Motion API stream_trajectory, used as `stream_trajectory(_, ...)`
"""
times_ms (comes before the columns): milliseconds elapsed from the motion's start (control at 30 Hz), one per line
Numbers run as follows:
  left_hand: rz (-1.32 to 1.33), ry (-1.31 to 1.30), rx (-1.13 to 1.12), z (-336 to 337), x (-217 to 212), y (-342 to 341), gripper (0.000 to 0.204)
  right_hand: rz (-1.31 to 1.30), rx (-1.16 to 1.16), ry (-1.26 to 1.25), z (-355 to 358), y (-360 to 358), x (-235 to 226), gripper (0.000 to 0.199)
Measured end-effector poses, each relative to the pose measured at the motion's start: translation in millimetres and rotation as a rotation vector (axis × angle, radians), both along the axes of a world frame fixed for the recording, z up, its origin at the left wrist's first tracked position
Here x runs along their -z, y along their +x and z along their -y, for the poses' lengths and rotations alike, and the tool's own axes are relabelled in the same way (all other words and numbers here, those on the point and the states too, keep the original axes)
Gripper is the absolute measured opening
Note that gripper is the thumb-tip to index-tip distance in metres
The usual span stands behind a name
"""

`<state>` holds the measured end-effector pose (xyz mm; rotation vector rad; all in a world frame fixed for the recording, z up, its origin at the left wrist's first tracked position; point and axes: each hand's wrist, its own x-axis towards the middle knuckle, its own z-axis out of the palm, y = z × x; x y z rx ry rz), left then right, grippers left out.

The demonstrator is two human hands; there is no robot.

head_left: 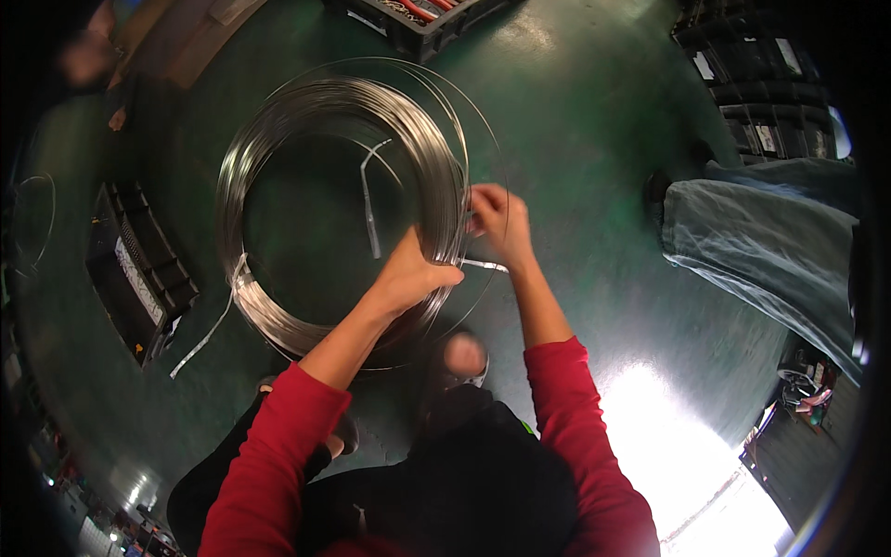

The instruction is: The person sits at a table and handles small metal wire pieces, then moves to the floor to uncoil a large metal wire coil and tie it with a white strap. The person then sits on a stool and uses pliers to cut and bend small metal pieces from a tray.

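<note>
A large coil of silvery metal wire (320,97) stands in front of me above the green floor, a few loose strands bowing out at its upper right. My left hand (413,274) grips the coil's lower right side, thumb across the strands and the other fingers hidden behind them. Against the outer right edge is my right hand (501,223), its fingers curled in; whatever they pinch is hidden. A pale tie strip (487,266) pokes out between my hands. Another strip (369,204) hangs within the ring, and a third tie (212,339) binds the lower left.
A black divided bin (139,278) sits on the floor to the left. At the top is a black crate (422,37) holding red items. Black crates (761,84) are stacked at the far right, above a person's grey-clad legs (752,232). Glare brightens the floor (640,418) lower right.
</note>
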<state>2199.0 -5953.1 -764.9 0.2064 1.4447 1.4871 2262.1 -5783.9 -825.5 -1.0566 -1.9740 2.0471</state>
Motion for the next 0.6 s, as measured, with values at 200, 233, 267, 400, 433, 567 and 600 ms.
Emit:
stream_trajectory(200, -0.071, -0.065, -0.005, -2.0, 19.7, 8.7, 0.065, 0.344, -0.296, 0.87, 13.5, -12.1, 17.7, 0.028)
stream_trajectory(233, -0.059, -0.074, 0.012, -1.9, 22.9, 9.4, 0.068, 0.247, -0.291, 0.887, 11.8, -11.8, 20.4, 0.024)
stream_trajectory(267, -0.029, -0.09, 0.045, -1.5, 26.0, 9.3, 0.073, 0.169, -0.328, 0.848, 11.5, -12.0, 22.4, 0.02)
stream_trajectory(400, -0.097, -0.238, 0.042, -3.0, 37.1, 12.9, 0.081, 0.336, -0.472, 0.086, -47.6, -2.4, 3.5, 0.012)
stream_trajectory(433, -0.106, -0.324, 0.074, -3.8, 39.3, 12.9, 0.082, 0.413, -0.582, 0.074, -63.7, -2.6, -4.8, 0.011)
stream_trajectory(567, -0.164, -0.521, 0.151, -11.6, 35.8, 13.9, 0.087, 0.54, -0.561, 0.22, -78.9, -17.0, -36.0, 0.012)
stream_trajectory(600, -0.194, -0.566, 0.194, -13.5, 30.4, 11.9, 0.089, 0.607, -0.558, 0.298, -73.4, -21.9, -42.1, 0.012)
